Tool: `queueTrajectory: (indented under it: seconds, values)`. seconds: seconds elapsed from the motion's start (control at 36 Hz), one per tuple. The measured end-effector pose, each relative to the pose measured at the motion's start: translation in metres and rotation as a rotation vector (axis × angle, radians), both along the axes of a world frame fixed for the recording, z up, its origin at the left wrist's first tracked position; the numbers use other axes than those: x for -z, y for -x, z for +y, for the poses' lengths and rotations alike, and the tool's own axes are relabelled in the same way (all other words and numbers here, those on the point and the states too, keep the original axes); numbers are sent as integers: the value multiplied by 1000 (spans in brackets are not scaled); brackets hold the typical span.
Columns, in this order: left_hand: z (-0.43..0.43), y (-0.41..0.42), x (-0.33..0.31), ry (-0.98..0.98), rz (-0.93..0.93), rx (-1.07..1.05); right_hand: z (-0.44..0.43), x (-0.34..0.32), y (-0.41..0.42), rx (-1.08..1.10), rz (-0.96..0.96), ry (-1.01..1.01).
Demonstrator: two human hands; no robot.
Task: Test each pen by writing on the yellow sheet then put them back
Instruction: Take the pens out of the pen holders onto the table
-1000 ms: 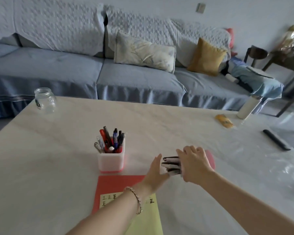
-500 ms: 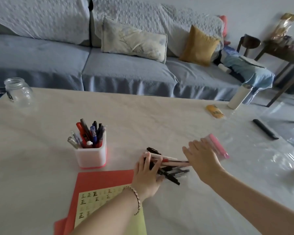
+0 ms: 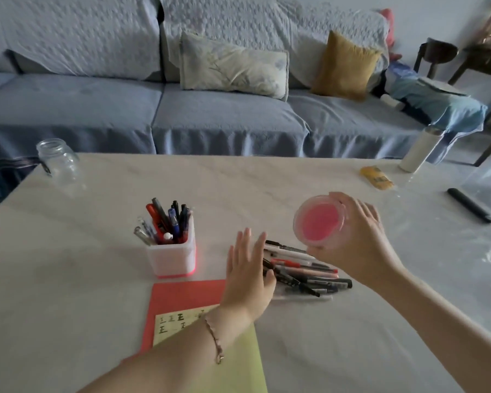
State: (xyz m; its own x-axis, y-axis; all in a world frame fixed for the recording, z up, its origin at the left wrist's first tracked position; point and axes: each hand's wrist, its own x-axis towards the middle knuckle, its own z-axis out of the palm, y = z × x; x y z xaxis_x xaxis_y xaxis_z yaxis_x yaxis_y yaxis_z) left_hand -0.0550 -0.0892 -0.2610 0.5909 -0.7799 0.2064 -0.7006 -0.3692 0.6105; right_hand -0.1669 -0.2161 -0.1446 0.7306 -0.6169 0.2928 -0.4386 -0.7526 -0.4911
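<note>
The round pink-bottomed clear plastic cup (image 3: 319,221) is now lifted clear in her right hand (image 3: 352,236), pens (image 3: 304,269) spilled beside her flat, spread-fingered left hand (image 3: 248,272).

Pale marble-look table (image 3: 238,182) fills the foreground. Behind it a long blue-grey sofa (image 3: 210,114) with quilted light throws over the backrest. On the sofa: a pale floral cushion (image 3: 233,69), a mustard cushion (image 3: 346,66) right of it, then folded blue cloth (image 3: 437,100) at the sofa's right end. Right of the sofa a dark wooden chair (image 3: 434,55) and a dark side table (image 3: 485,61). Plain pale wall (image 3: 437,18) behind the sofa. Dim, soft daylight.
</note>
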Motion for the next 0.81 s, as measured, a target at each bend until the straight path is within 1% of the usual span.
queueTrajectory:
  seconds: [0.06, 0.08, 0.14, 0.19, 0.25, 0.28, 0.31, 0.36, 0.42, 0.47, 0.58, 0.64, 0.72, 0.81]
  values:
    - [25, -12, -13, 273, -68, -109, 12, 1, -14, -14, -103, -227]
    - [39, -20, -19, 360, -98, -162, 17, 4, -22, -27, -141, -315]
    - [67, -39, -32, 463, -153, -262, 26, 13, -41, -50, -175, -448]
    - [92, -59, -42, 545, -165, -360, 35, 26, -62, -74, -174, -549]
    - [109, -79, -43, 514, -145, -440, 43, 40, -83, -89, -159, -625]
    - [114, -90, -41, 472, -90, -461, 47, 47, -93, -90, -148, -653]
    - [118, -99, -40, 426, 18, -468, 51, 54, -102, -80, -140, -678]
    - [122, -114, -39, 325, 301, -434, 60, 64, -116, -46, -136, -723]
    - [122, -124, -39, 208, 488, -362, 66, 72, -124, -15, -137, -731]
    - [117, -134, -36, 172, 598, -256, 70, 77, -127, -7, -126, -726]
    - [105, -149, -29, 226, 713, -91, 71, 79, -124, -44, -50, -670]
    - [102, -152, -31, 296, 790, -51, 72, 75, -117, -59, 21, -572]
    - [106, -153, -34, 313, 779, -55, 77, 64, -105, -120, 4, -360]
    - [117, -139, -47, 349, 707, -94, 85, 50, -95, -217, -34, -271]
